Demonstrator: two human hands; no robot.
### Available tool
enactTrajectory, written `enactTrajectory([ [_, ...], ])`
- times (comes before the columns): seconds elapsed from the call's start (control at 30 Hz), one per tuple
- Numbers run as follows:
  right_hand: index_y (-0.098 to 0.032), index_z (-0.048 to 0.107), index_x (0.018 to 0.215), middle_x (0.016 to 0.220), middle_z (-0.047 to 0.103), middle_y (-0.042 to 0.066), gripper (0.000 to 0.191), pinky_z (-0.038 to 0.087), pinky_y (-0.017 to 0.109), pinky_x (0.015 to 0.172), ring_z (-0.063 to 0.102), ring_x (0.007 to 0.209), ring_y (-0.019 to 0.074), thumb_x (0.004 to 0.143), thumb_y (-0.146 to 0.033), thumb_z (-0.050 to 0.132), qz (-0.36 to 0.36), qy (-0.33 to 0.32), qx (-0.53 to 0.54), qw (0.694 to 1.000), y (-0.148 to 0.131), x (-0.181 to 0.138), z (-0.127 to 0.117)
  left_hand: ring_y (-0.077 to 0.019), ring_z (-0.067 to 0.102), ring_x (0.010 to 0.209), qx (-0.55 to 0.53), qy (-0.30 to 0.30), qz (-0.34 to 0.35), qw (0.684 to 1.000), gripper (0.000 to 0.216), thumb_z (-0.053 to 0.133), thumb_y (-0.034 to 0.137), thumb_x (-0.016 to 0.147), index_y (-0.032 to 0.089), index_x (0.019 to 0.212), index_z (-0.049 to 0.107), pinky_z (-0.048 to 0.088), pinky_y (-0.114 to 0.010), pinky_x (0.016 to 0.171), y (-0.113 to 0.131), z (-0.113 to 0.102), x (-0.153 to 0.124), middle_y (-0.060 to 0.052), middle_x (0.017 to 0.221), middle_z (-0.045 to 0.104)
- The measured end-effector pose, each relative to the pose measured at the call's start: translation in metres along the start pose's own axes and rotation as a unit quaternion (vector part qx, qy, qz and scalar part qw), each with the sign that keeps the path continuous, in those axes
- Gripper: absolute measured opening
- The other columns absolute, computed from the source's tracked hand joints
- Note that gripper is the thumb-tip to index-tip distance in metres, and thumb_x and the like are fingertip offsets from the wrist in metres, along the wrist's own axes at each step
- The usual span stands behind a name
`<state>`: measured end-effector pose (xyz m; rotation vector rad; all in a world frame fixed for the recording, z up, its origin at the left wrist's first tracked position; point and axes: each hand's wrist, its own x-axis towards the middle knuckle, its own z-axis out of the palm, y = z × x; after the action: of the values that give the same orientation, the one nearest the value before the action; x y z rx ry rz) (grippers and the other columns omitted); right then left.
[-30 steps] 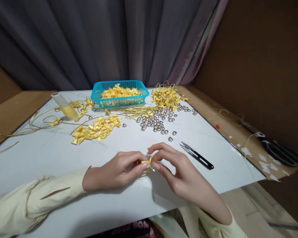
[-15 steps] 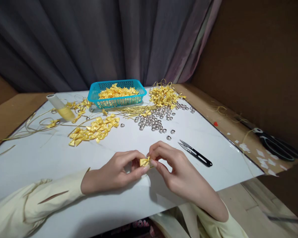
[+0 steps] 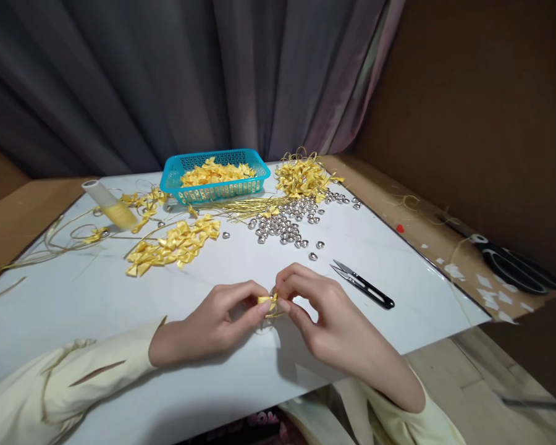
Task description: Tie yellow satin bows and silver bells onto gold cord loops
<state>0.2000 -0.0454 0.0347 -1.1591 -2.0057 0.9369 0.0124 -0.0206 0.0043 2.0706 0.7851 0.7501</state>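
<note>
My left hand (image 3: 213, 321) and my right hand (image 3: 324, 315) meet at the near middle of the white table (image 3: 74, 296). Both pinch one small yellow ribbon bow (image 3: 266, 301) between thumb and fingertips, just above the tabletop. A thin gold thread loops under the bow. Black thread snips (image 3: 364, 285) lie to the right of my right hand. Further back sit a pile of loose yellow bows (image 3: 173, 244) and a scatter of silver heart beads (image 3: 282, 225).
A turquoise basket (image 3: 176, 167) full of yellow bows stands at the back. Beside it lie a heap of bows with gold loops (image 3: 303, 176) and gold threads (image 3: 245, 207). A glue bottle (image 3: 109, 204) lies at the left. Large black scissors (image 3: 514, 266) rest on the brown board to the right.
My hands stay together on the bow, with the fingers shifting slightly around it. The view has drifted a little to the right.
</note>
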Motion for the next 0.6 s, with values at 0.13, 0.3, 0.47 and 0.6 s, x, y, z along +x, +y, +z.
enactTrajectory([
  [0.13, -0.018, 0.047, 0.071, 0.079, 0.052, 0.002, 0.021, 0.040, 0.027, 0.065, 0.051, 0.072, 0.0149, 0.079, 0.001, 0.045, 0.011, 0.003, -0.002, 1.000, -0.0017, 0.0003, 0.0002, -0.0084, 0.052, 0.061, -0.009, -0.001, -0.011, 1.000, 0.016, 0.047, 0.020, 0.090, 0.013, 0.086, 0.060, 0.042, -0.016, 0.058, 0.0004, 0.0001, 0.0001, 0.000, 0.070, 0.060],
  [0.3, -0.018, 0.048, 0.071, 0.079, 0.052, 0.002, 0.021, 0.041, 0.027, 0.065, 0.051, 0.071, 0.0151, 0.078, 0.002, 0.045, 0.014, -0.002, -0.009, 1.000, -0.0029, -0.0007, -0.0002, -0.0095, 0.052, 0.061, -0.019, -0.005, -0.024, 1.000, 0.017, 0.046, 0.021, 0.090, 0.013, 0.084, 0.059, 0.042, -0.018, 0.058, 0.0018, 0.0019, 0.0002, 0.000, 0.069, 0.060],
  [0.47, -0.019, 0.047, 0.071, 0.080, 0.053, 0.002, 0.020, 0.042, 0.028, 0.066, 0.053, 0.071, 0.0152, 0.079, 0.000, 0.045, 0.018, -0.003, -0.022, 1.000, -0.0045, -0.0025, -0.0012, -0.0101, 0.052, 0.062, -0.031, -0.014, -0.044, 0.998, 0.018, 0.045, 0.023, 0.091, 0.014, 0.083, 0.059, 0.042, -0.019, 0.058, 0.0016, 0.0025, 0.0012, -0.001, 0.070, 0.060],
  [0.6, -0.018, 0.050, 0.072, 0.081, 0.055, 0.003, 0.020, 0.042, 0.029, 0.067, 0.053, 0.072, 0.0157, 0.078, 0.000, 0.045, 0.022, -0.014, -0.036, 0.999, -0.0042, -0.0019, -0.0024, -0.0111, 0.051, 0.062, -0.039, -0.014, -0.067, 0.997, 0.021, 0.043, 0.027, 0.092, 0.014, 0.083, 0.059, 0.041, -0.021, 0.058, 0.0012, 0.0019, 0.0020, -0.001, 0.070, 0.059],
])
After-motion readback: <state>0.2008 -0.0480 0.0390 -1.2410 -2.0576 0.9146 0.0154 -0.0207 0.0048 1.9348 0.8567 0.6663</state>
